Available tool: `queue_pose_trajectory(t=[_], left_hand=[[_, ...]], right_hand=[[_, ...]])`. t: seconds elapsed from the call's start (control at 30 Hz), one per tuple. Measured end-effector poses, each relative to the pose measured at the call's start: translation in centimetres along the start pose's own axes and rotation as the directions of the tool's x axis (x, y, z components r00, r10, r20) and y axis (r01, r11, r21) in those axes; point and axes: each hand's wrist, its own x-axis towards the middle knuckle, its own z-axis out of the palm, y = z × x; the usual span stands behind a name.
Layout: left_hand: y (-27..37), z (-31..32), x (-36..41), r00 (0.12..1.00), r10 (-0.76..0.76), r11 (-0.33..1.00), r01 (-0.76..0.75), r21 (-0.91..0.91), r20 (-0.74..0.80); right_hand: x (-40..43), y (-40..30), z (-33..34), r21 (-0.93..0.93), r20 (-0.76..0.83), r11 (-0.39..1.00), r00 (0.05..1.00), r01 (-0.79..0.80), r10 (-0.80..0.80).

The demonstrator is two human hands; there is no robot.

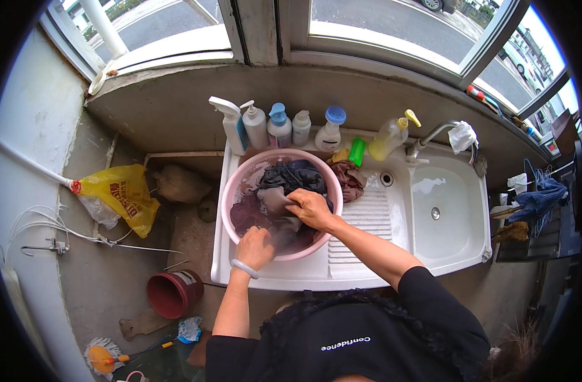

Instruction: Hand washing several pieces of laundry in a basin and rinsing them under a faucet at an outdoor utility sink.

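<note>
A pink plastic basin [228, 210] with water and wet clothes stands on the left part of a white laundry sink [272, 278]. My right hand [310, 209] pinches a greyish-mauve cloth [273, 200] between thumb and fingers, near the basin's middle. At the basin's near rim is my left hand [255, 248], its fingertips down at the dark maroon wet cloth [248, 215]; whether it grips anything is hidden. Black fabric [296, 177] lies at the far side of the basin. Against the basin's right side rests a bunched brown cloth [350, 181], beside a green soap bar or brush [357, 152].
Several pump and spray bottles [279, 126] line the sink's back edge. A ribbed washboard [360, 219], a sink bowl [436, 229] and a faucet [429, 138] are to the right. On the left are a yellow plastic bag [124, 191], a red bucket [169, 293] and a mop [102, 358].
</note>
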Motion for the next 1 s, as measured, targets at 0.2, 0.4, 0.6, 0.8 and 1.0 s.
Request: queue_pose_trajectory(t=[0.2, 0.4, 0.6, 0.8, 1.0], left_hand=[[-1.7, 0.6, 1.7, 0.998, 0.018, 0.982, -0.027, -0.186, -0.055], [-5.1, 2.6, 4.1, 0.988, -0.13, 0.885, 0.076, -0.46, -0.088], [1.7, -0.3, 6.0, 0.902, -0.345, 0.938, 0.318, 0.14, 0.26], [-2.7, 5.7, 8.1, 0.96, -0.27, 0.812, 0.186, -0.554, -0.072], [3.7, 2.9, 9.7, 0.969, -0.164, 0.583, -0.054, -0.811, -0.183]], right_hand=[[1.2, -4.2, -2.3, 0.21, -0.038, 0.977, 0.998, 0.046, -0.039], [2.7, -7.8, -5.2, 0.281, -0.131, 0.939, 0.977, 0.199, -0.168], [4.1, -10.4, -11.2, 0.482, -0.205, 0.867, 0.978, 0.127, -0.029], [5.5, -14.8, -16.1, 0.448, -0.239, 0.875, 0.968, 0.183, -0.08], [4.2, -11.5, -18.2, 0.564, -0.086, 0.826, 0.995, 0.009, 0.047]])
